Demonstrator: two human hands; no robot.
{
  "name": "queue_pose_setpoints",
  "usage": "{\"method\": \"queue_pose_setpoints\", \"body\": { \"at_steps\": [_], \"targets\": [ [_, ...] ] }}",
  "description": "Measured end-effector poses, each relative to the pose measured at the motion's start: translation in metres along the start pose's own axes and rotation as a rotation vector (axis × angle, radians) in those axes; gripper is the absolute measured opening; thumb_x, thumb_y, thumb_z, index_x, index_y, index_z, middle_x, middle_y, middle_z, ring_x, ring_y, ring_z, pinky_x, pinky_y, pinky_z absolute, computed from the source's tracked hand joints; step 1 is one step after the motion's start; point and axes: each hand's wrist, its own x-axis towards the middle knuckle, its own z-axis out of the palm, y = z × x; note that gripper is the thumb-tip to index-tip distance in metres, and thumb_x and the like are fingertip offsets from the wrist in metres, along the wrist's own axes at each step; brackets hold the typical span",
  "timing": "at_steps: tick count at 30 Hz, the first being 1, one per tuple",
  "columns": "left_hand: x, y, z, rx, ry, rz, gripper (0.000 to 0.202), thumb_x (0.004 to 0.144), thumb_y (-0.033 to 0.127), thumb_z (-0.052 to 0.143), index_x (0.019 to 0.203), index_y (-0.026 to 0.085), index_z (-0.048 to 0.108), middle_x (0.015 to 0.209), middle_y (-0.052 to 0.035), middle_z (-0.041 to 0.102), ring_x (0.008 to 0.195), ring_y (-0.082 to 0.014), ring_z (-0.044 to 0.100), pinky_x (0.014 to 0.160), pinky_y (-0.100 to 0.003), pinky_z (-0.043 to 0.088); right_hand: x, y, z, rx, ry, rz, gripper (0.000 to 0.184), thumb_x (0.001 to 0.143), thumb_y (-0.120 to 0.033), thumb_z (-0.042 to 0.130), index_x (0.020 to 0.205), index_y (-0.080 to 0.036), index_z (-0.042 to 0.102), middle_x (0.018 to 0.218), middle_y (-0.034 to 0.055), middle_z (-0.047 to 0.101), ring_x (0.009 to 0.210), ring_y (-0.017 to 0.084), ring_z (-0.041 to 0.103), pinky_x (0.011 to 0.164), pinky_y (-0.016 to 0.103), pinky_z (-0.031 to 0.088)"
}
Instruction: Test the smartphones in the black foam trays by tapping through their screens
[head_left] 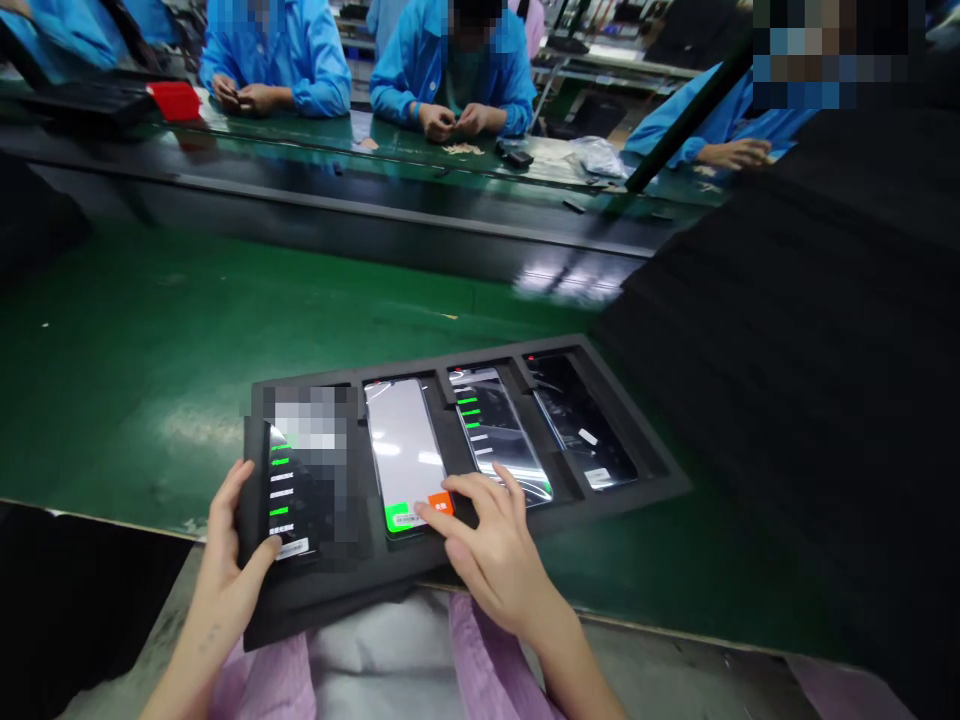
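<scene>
A black foam tray (330, 597) lies at a slant near the bench's front edge, with several smartphones in its slots. My left hand (236, 555) grips the tray's left end, its thumb over the lower part of the leftmost phone (300, 490), which shows green and white lines. Over the second phone (401, 440) is my right hand (491, 545), fingers apart, the index fingertip at the bottom of its pale screen beside a green and an orange block. The third phone (506, 425) shows a dark screen with green bars. On the far right phone (589, 420) the screen is dark.
The green bench top (150, 300) spreads beyond the tray. A dark rail (360, 215) crosses behind it. Across from me, people in blue jackets work with their hands at another bench, near a red bin (174, 101) and a plastic bag (598, 157). Black cloth (810, 350) hangs at right.
</scene>
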Motion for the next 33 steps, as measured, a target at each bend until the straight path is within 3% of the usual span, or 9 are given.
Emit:
{"method": "queue_pose_setpoints", "body": {
  "at_steps": [4,10,16,21,27,30,33],
  "targets": [
    [-0.001,0.006,0.001,-0.064,-0.011,-0.022,0.066,0.069,0.031,0.062,0.131,0.026,0.037,0.142,-0.0077,0.037,0.134,-0.0304,0.029,0.113,-0.05,0.016,0.008,-0.01,0.008,-0.005,-0.059,-0.03,0.035,0.094,-0.026,0.032,0.105,-0.03,0.065,0.114,0.0049,0.052,0.111,0.02,0.043,0.105,0.045,0.017],
    [0.005,0.008,-0.001,-0.183,0.006,-0.045,0.059,0.067,0.027,0.059,0.123,0.024,0.04,0.138,-0.0075,0.041,0.133,-0.0266,0.031,0.112,-0.044,0.023,0.009,-0.002,0.011,0.035,-0.017,-0.052,0.035,0.091,-0.018,0.033,0.109,-0.025,0.062,0.097,0.0046,0.052,0.095,0.017,0.048,0.104,0.047,0.019],
    [0.003,0.01,0.0,-0.141,-0.073,-0.028,0.067,0.067,0.021,0.057,0.13,0.025,0.034,0.138,-0.0067,0.04,0.134,-0.0249,0.03,0.11,-0.043,0.026,0.011,0.007,0.013,0.003,0.066,0.013,0.033,0.09,-0.017,0.034,0.096,-0.023,0.065,0.084,0.0022,0.051,0.082,0.015,0.051,0.1,0.048,0.026],
    [0.001,0.012,0.004,-0.091,-0.043,-0.026,0.066,0.068,0.022,0.056,0.13,0.025,0.034,0.138,-0.0068,0.039,0.13,-0.0263,0.035,0.11,-0.045,0.026,0.009,0.012,0.013,-0.002,0.032,-0.045,0.032,0.089,-0.016,0.035,0.098,-0.023,0.065,0.084,0.0018,0.051,0.082,0.015,0.052,0.099,0.047,0.027],
    [0.002,0.01,0.005,-0.062,-0.009,0.002,0.063,0.069,0.023,0.056,0.129,0.025,0.037,0.138,-0.0069,0.039,0.131,-0.0263,0.034,0.11,-0.045,0.025,0.015,-0.001,0.013,-0.01,0.028,0.009,0.034,0.091,-0.017,0.034,0.093,-0.021,0.068,0.084,0.0028,0.05,0.084,0.015,0.051,0.099,0.048,0.026],
    [0.003,0.006,0.005,-0.064,0.005,0.0,0.061,0.069,0.024,0.055,0.128,0.025,0.039,0.137,-0.0068,0.041,0.129,-0.0267,0.035,0.11,-0.046,0.026,0.014,-0.001,0.012,-0.024,0.087,0.004,0.034,0.09,-0.015,0.035,0.09,-0.019,0.068,0.084,0.0031,0.05,0.082,0.014,0.051,0.099,0.047,0.027],
    [0.003,0.004,0.006,-0.058,0.021,-0.008,0.06,0.07,0.026,0.056,0.127,0.025,0.04,0.136,-0.0071,0.041,0.127,-0.0273,0.037,0.109,-0.046,0.026,0.006,0.011,0.006,-0.053,0.234,-0.006,0.033,0.088,-0.012,0.036,0.089,-0.017,0.068,0.08,0.0024,0.048,0.078,0.013,0.05,0.097,0.044,0.03]
  ]
}}
